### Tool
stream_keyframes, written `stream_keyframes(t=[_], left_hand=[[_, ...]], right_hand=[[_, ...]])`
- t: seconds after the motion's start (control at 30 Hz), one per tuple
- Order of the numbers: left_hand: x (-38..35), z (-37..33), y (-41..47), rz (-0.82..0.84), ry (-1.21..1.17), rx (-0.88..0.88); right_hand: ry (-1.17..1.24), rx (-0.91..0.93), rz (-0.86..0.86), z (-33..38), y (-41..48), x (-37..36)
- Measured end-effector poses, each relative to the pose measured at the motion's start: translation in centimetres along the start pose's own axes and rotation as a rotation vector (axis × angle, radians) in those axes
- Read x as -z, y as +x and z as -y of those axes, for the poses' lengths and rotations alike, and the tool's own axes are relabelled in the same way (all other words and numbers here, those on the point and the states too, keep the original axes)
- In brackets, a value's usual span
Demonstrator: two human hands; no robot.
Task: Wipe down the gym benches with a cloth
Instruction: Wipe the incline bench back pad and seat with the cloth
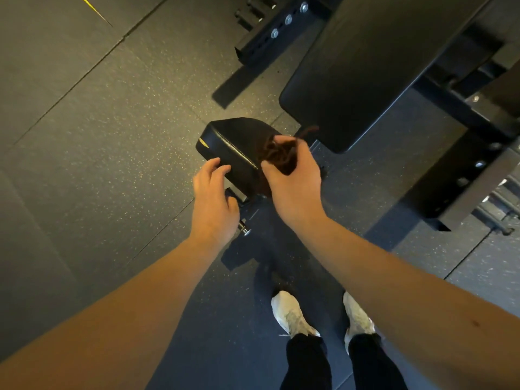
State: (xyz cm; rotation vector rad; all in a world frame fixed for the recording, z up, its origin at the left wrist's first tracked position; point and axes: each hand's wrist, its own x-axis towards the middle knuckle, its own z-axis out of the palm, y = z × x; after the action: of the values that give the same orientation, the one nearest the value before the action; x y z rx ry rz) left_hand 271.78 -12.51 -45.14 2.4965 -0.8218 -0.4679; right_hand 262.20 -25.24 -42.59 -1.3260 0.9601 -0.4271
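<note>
A black gym bench stands below me, with a small seat pad (235,142) nearest me and a long back pad (365,66) stretching to the upper right. My right hand (295,181) grips a dark reddish-brown cloth (281,156) bunched on the right part of the seat pad. A frayed strand of the cloth sticks out toward the gap between the pads. My left hand (213,198) has loosely curved fingers, and its fingertips touch the near left edge of the seat pad; it holds nothing.
Dark speckled rubber floor tiles (98,136) spread to the left. A black steel rack frame (464,175) with bolts runs along the right, and another perforated upright (270,35) lies at the top. A metal adjustment pin (244,228) sticks out under the seat. My white shoes (292,316) stand below.
</note>
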Motion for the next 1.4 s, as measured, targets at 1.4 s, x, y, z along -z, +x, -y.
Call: stream_keyframes(t=[1.4], left_hand=[[6.4,1.5,2.3,-0.007,-0.002,0.481]], right_hand=[[-1.283,1.026,0.846,0.7,9.2,-7.0]])
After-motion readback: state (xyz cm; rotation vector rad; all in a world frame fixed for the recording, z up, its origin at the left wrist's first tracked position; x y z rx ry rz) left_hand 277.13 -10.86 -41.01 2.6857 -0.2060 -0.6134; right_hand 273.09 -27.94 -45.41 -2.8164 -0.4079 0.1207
